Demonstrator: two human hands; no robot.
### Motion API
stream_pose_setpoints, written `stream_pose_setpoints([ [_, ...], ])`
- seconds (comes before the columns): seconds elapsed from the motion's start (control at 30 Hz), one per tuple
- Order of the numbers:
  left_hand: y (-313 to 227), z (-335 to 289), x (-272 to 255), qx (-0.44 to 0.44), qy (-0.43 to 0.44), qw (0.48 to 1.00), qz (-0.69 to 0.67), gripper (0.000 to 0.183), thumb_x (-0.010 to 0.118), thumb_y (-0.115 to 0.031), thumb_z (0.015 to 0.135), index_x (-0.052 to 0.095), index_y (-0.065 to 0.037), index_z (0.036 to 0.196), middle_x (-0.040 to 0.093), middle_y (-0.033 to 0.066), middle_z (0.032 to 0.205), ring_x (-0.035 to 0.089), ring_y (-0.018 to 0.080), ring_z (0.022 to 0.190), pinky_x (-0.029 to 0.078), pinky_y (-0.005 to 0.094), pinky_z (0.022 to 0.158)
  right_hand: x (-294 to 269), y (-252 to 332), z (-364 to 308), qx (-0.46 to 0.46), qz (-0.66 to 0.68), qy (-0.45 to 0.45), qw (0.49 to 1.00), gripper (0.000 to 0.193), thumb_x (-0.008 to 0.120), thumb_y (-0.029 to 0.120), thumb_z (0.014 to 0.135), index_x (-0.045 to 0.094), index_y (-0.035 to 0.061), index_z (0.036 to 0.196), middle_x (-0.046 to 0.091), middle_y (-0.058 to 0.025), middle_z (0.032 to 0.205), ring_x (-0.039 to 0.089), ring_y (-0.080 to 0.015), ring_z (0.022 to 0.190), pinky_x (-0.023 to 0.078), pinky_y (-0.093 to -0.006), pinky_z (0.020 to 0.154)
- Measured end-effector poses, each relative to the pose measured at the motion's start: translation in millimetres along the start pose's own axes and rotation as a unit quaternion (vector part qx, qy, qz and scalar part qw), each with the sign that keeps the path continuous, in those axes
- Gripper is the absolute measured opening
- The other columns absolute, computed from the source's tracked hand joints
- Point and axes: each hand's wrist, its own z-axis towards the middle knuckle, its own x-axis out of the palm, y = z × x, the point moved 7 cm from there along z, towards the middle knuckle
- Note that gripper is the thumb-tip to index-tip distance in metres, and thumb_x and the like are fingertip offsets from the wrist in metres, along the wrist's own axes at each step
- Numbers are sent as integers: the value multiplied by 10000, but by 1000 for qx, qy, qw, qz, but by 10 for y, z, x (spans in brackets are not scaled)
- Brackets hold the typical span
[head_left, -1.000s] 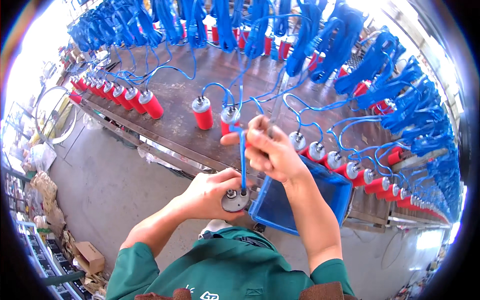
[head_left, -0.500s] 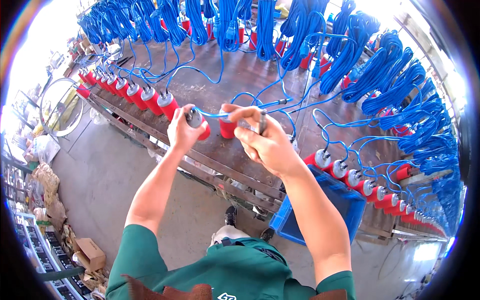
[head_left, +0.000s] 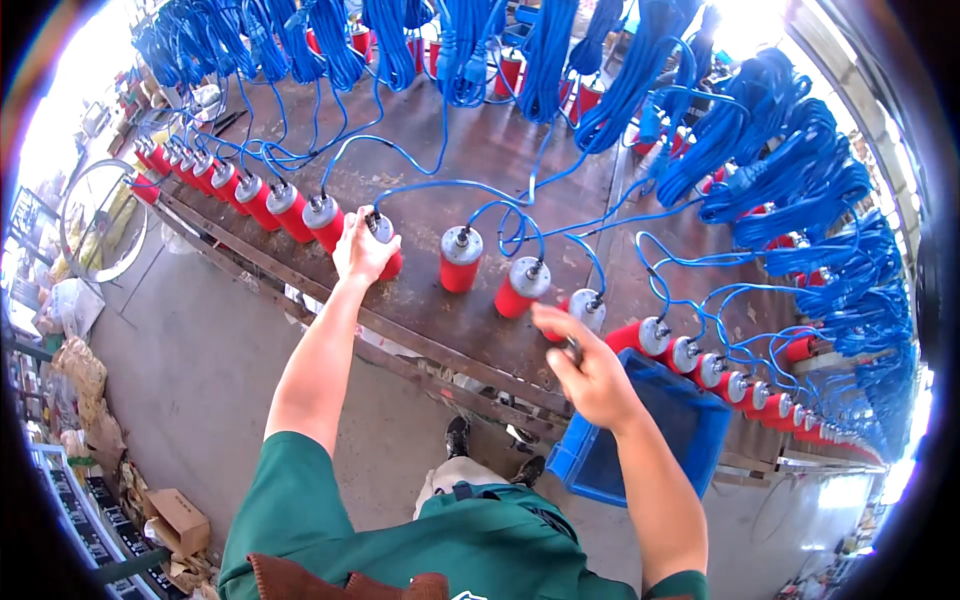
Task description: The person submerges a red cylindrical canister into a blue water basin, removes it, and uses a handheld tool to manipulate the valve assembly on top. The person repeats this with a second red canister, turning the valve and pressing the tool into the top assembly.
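Note:
My left hand (head_left: 362, 250) is closed round a red cylinder (head_left: 391, 267) with a grey cap, from which a blue cable (head_left: 455, 183) runs. This cylinder stands at the near end of the left row of red cylinders (head_left: 257, 203), beside its last one. To the right, two similar cylinders, one (head_left: 459, 276) and another (head_left: 513, 301), stand apart on the table. My right hand (head_left: 592, 378) is curled, with a small dark object (head_left: 572, 350) between its fingers, too blurred to name. It hovers in front of a third capped cylinder (head_left: 587, 310), partly hiding it.
Coiled blue cables (head_left: 735, 150) hang along the table's far and right sides. A blue plastic bin (head_left: 655, 455) sits at the front edge, near another row of red cylinders (head_left: 735, 386). Loose cables cross the brown table (head_left: 420, 330). A cardboard box (head_left: 178, 522) lies lower left.
My left hand has moved slightly left with its cylinder, now beside the left row. My right hand has left the cable and moved right and nearer to me, uncovering the standing cylinders.

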Motion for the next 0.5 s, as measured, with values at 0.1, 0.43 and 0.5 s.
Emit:
stream_pose_setpoints([
  [0.1,136,22,-27,38,11,999,-14,792,915,-437,783,551,-166,1432,648,101,1342,672,352,1273,558,500,1054,-161,-265,-513,111,58,-49,991,411,562,38,1096,627,92,1497,679,-28,1067,645,-109,969,516,-266,828],
  [0.43,97,-19,15,23,7,999,-27,823,920,-440,788,517,-184,1459,633,99,1367,666,364,1275,545,518,1067,-548,-591,-1369,164,101,-216,957,164,596,-6,1065,668,7,1212,756,-77,1056,544,-50,619,476,-219,566],
  [0.5,120,-20,5,-1,15,999,-29,882,933,-418,787,490,-175,1509,616,141,1405,647,384,1303,532,517,1091,-616,-684,-1524,187,85,-237,949,48,602,-8,1051,636,17,1074,728,-80,964,567,-66,613,476,-229,546],
])
